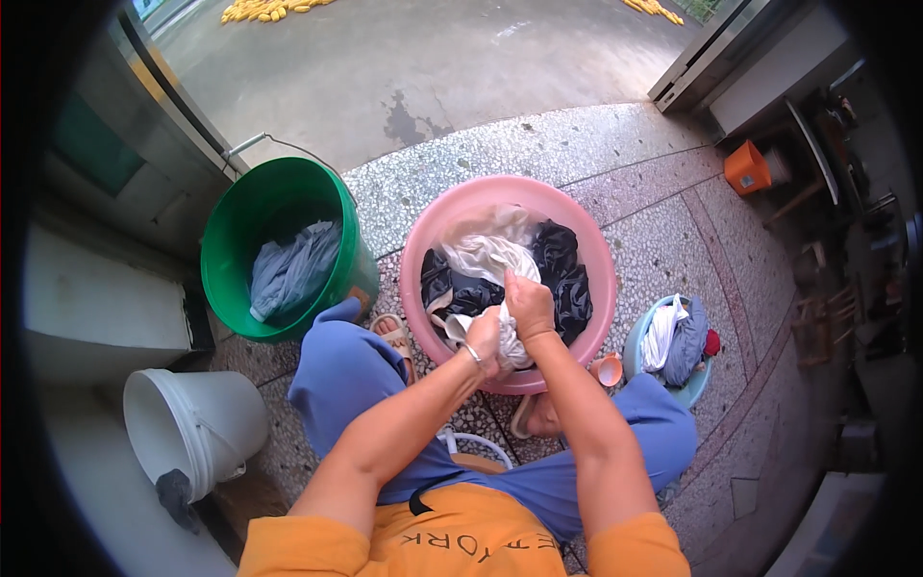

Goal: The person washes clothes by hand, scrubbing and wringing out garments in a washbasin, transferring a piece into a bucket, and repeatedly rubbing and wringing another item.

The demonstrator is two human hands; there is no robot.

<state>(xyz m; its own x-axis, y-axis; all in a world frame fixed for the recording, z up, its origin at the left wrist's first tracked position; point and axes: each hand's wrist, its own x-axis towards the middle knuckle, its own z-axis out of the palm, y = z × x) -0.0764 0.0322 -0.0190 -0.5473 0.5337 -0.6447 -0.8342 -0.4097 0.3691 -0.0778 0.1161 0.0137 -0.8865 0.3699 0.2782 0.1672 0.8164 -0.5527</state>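
Note:
A white garment (pixel 488 252) is bunched up between my two hands, over a pink basin (pixel 416 317). My left hand (pixel 486 338) is closed round the lower part of the cloth. Just above and to the right, my right hand (pixel 529 304) is clenched round its upper part. The far end of the garment spreads back into the basin. Dark, wet-looking clothes (pixel 561 272) lie around it in the basin, with a pale cloth edge showing at the left. My palms and the cloth inside them are hidden.
Left of the basin stands a green bucket (pixel 219 252) with grey-blue cloth (pixel 296 266) inside. A white bucket (pixel 245 413) is nearer. On the right are a small orange cup (pixel 607 369), a light-blue basin (pixel 694 389) holding clothes, and an orange container (pixel 747 168). Corn cobs (pixel 269 10) lie outside.

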